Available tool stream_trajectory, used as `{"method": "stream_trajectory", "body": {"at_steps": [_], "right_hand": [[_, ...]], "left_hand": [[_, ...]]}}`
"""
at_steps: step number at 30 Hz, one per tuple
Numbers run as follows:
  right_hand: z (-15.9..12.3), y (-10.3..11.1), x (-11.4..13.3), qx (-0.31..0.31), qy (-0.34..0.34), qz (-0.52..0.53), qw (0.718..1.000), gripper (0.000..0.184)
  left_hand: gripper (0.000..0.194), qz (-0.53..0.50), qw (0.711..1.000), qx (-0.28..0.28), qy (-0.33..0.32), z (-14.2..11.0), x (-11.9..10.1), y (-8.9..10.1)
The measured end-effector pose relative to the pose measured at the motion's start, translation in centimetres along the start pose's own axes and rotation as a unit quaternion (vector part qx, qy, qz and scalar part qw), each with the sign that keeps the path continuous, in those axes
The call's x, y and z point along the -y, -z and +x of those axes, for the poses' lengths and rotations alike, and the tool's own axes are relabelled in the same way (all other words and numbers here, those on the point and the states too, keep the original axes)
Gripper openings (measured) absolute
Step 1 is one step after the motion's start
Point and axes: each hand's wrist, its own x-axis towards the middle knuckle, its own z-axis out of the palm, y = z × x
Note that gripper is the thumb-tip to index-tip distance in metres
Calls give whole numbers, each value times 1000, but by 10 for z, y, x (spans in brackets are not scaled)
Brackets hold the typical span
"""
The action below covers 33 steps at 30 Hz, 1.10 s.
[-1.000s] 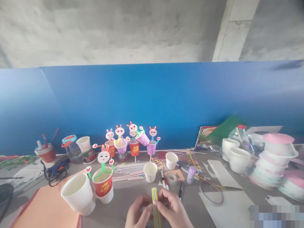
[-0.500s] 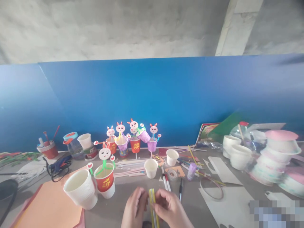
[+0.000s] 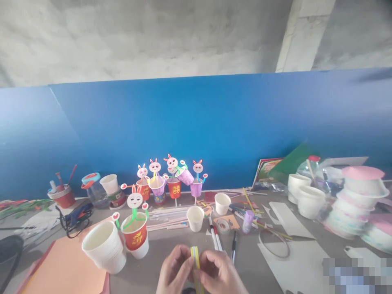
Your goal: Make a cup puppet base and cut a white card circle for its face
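At the near edge of the table, both hands are on a narrow yellow strip (image 3: 195, 254) with a pale line along its length, held nearly upright. My left hand (image 3: 175, 270) is closed, its thumb pressed on the strip's face. My right hand (image 3: 219, 270) pinches the strip from the other side, a little lower. Its lower end runs out of the picture. Whether the strip is paper or plastic I cannot tell. Beyond the hands stand a white paper cup (image 3: 195, 219) and, to the left, a red cup (image 3: 134, 237) with a rabbit figure, set on a white cup.
A stack of white cups (image 3: 105, 249) and orange paper (image 3: 70, 261) lie left. Rabbit-figure cups (image 3: 174, 188) line the blue partition (image 3: 196, 122). Markers (image 3: 216, 233), a black pen (image 3: 234, 247), tape (image 3: 224, 225) and a purple tube (image 3: 248, 221) lie ahead. White card (image 3: 297, 261) lies right.
My left thumb has come across onto the strip, where before the left fingers were beside it. My right hand keeps its pinch. The view has shifted slightly.
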Motion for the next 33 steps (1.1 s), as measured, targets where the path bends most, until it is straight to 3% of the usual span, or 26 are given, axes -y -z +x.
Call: {"method": "stream_trajectory", "body": {"at_steps": [6, 10, 16, 22, 28, 33], "right_hand": [[-9, -2, 8, -10, -8, -46, 999, 28], [-9, -2, 9, 8, 9, -28, 1000, 38], [-6, -2, -4, 14, 81, -13, 996, 52], [-7, -1, -6, 45, 59, 15, 997, 54], [-7, 0, -5, 58, 43, 83, 994, 51], [-5, -2, -8, 44, 43, 71, 996, 52]], "left_hand": [[41, -189, 975, 37, 107, 0, 10, 1], [41, -155, 986, 27, 60, 2, 13, 1], [40, -233, 965, 18, 118, 1, 9, -3], [35, -167, 982, 24, 87, 4, 6, 3], [29, -256, 953, 89, 134, 6, 8, 6], [29, -166, 979, 76, 94, 6, 12, 10]]}}
